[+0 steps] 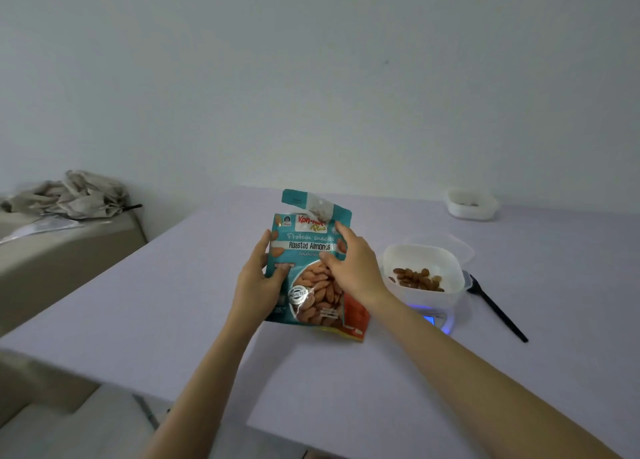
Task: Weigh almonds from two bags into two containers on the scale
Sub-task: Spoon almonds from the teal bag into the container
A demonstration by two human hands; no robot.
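Well, from the head view, both hands are on 1 bag. The teal almond bag (pixel 308 251) stands upright over the middle of the desk (pixel 194 320), label facing the person, its torn top strip bent up and back. The left hand (pixel 258 280) grips the bag's left edge, thumb curled onto the front. The right hand (pixel 351 268) holds the right edge, thumb pressed on the label and forefinger raised along the side. Whether the bag's bottom rests on the desk I cannot tell.

Just under its lower right corner lies a 2nd bag (pixel 355 318), orange, flat on the desk and partly covered.

To the right of the hands, a white tub (pixel 424 261) sits on the scale (pixel 438 320), whose display glows blue at the near side. A small heap of almonds (pixel 417 278) lies in the tub. A clear lid (pixel 459 247) shows just behind it. Beside the scale, further right, a black spoon (pixel 497 308) lies with its handle pointing toward the near edge.

Near the far edge, toward the right, a 2nd tub (pixel 471 206) stands well apart from the scale, with something small and dark inside, too blurred to name.

Off the desk to the left, crumpled cloth (pixel 74 195) lies on a beige surface.
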